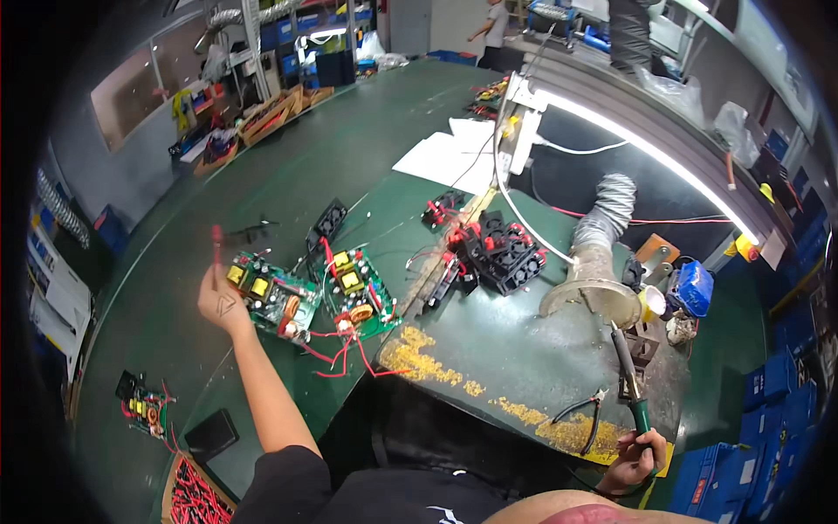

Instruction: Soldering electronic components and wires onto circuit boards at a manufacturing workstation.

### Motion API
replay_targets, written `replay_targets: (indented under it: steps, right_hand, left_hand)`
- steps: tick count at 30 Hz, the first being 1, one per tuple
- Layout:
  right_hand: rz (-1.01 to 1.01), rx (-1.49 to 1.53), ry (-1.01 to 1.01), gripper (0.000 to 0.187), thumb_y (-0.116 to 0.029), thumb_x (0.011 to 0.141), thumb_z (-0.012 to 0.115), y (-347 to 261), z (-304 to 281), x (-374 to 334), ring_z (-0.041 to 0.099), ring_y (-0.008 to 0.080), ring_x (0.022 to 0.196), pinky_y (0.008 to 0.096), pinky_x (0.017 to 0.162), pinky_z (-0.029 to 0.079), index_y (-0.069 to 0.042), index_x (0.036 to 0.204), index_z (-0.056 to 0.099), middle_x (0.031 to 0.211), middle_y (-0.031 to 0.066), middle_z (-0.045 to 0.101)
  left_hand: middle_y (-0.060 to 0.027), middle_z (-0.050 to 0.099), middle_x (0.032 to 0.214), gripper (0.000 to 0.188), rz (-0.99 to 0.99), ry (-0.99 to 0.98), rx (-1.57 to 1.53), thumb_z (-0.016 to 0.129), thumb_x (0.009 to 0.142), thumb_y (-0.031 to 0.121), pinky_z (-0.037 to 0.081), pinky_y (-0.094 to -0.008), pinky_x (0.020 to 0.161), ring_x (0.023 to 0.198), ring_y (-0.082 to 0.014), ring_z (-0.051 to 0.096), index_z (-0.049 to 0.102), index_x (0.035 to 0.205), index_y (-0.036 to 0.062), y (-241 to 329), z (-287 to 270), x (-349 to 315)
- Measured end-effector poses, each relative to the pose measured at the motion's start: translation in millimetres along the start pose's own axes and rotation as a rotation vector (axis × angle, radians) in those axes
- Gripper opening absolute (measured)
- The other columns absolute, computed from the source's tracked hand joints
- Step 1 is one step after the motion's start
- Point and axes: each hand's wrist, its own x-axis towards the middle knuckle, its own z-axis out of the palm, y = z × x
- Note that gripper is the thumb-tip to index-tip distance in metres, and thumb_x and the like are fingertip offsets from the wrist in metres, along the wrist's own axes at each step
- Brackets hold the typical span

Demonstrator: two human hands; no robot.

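Observation:
My left hand [223, 301] is stretched out to the left over the green belt and holds a thin red wire [216, 249] upright between its fingers. It touches the left edge of a green circuit board [271, 297] with yellow parts. A second green board [358, 293] lies beside it, with red wires [340, 354] trailing toward me. My right hand [637, 458] grips the green handle of a soldering iron [628, 375], whose tip points up toward the fume duct. Black pliers [587, 415] lie just left of that hand.
A grey flexible fume duct [598, 253] ends over the bench. Several black fans with red wires [493, 249] lie in a heap. Another small board [144, 406], a black pad [211, 434] and a box of red wires [192, 498] sit lower left. White sheets [449, 157] lie farther off. A person [493, 31] stands far back.

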Motion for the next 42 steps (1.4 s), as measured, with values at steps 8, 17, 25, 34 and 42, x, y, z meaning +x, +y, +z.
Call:
replay_targets:
  steps: [8, 17, 25, 34, 42]
  right_hand:
    - [-0.019, -0.002, 0.017, 0.027, -0.025, 0.091, 0.046, -11.9, -12.9, -16.0, 0.053, 0.017, 0.053, 0.0253, 0.047, 0.04, 0.0, 0.089, 0.055, 0.076, 0.0095, 0.053]
    - [-0.002, -0.024, 0.124, 0.028, -0.026, 0.091, 0.046, -12.0, -54.4, -47.2, 0.051, 0.0168, 0.058, 0.0274, 0.051, 0.042, -0.001, 0.093, 0.057, 0.076, 0.0086, 0.052]
    - [-0.038, 0.049, 0.004, 0.03, -0.023, 0.093, 0.043, -18.7, -91.1, -62.1, 0.055, 0.0254, 0.066, 0.0305, 0.057, 0.046, 0.002, 0.1, 0.057, 0.079, 0.0232, 0.061]
    - [0.008, -0.032, 0.119, 0.031, -0.026, 0.094, 0.043, -26.1, -129.2, -86.4, 0.055, 0.0253, 0.066, 0.0303, 0.055, 0.046, 0.001, 0.099, 0.057, 0.079, 0.0231, 0.061]
    - [0.038, -0.133, 0.203, 0.03, -0.028, 0.091, 0.048, -22.4, -137.4, -85.4, 0.056, 0.0234, 0.061, 0.0288, 0.051, 0.045, 0.0, 0.094, 0.059, 0.075, 0.0211, 0.062]
  left_hand:
    - [-0.0016, 0.075, 0.096, 0.016, 0.885, 0.328, 0.346, 0.07, 0.098, 0.022, 0.039, -0.0384, 0.095, 0.094, -0.0208, 0.067, 0.079, 0.101, 0.0098, 151.5, -33.2, 13.8]
    - [-0.0068, 0.073, 0.098, 0.015, 0.324, -0.501, -0.651, 0.069, 0.098, 0.008, 0.05, -0.0252, 0.083, 0.089, -0.015, 0.065, 0.075, 0.105, -0.0043, 220.1, -34.1, -99.4]
    - [-0.0061, 0.072, 0.097, 0.028, 0.137, -1.092, -0.769, 0.062, 0.103, 0.019, 0.054, -0.0248, 0.073, 0.082, -0.0117, 0.067, 0.069, 0.113, -0.0057, 215.1, -17.6, -215.3]
    - [-0.0052, 0.075, 0.095, 0.012, 0.261, -1.56, -0.826, 0.068, 0.095, 0.0, 0.051, -0.0233, 0.08, 0.084, -0.009, 0.065, 0.074, 0.105, -0.0051, 304.3, 43.9, -328.6]
    - [-0.0052, 0.072, 0.088, 0.011, 0.427, -1.784, -0.723, 0.071, 0.096, 0.008, 0.052, -0.0254, 0.075, 0.079, -0.0103, 0.066, 0.072, 0.101, -0.002, 291.8, 66.1, -410.0]
